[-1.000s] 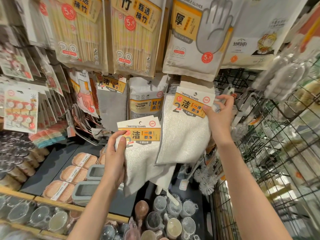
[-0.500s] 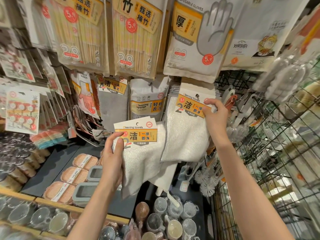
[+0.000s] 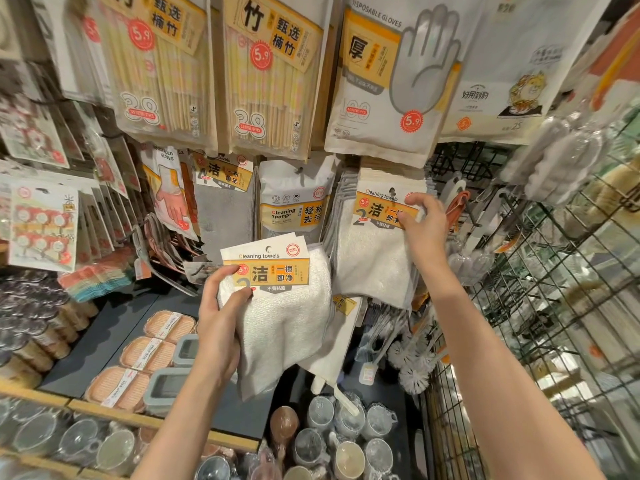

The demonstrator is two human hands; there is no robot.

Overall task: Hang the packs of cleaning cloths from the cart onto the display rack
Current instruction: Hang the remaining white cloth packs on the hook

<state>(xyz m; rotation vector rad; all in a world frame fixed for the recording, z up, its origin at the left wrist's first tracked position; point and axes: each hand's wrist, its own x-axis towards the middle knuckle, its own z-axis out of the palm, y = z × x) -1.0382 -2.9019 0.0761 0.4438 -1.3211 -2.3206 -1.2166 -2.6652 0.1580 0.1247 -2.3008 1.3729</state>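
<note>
My left hand [image 3: 221, 317] grips a pack of white cleaning cloths [image 3: 284, 306] by its left edge, thumb on the orange and white card header, held low in front of the display rack. My right hand [image 3: 420, 225] pinches the right end of the header of another white cloth pack [image 3: 372, 258]. That pack hangs at the front of a stack of like packs on a rack hook, just right of the cleaning sponge bags [image 3: 294, 202]. The hook itself is hidden behind the header.
Chopstick packs [image 3: 270, 74] and disposable glove bags [image 3: 391, 81] hang above. Household gloves [image 3: 169, 195] hang to the left. A black wire grid [image 3: 540, 306] stands at the right. Soap boxes [image 3: 149, 355] and glass cups [image 3: 343, 441] fill the shelves below.
My right hand moved the right pack up against the hanging stack and slid a little down its header. My left hand held its pack nearly still.
</note>
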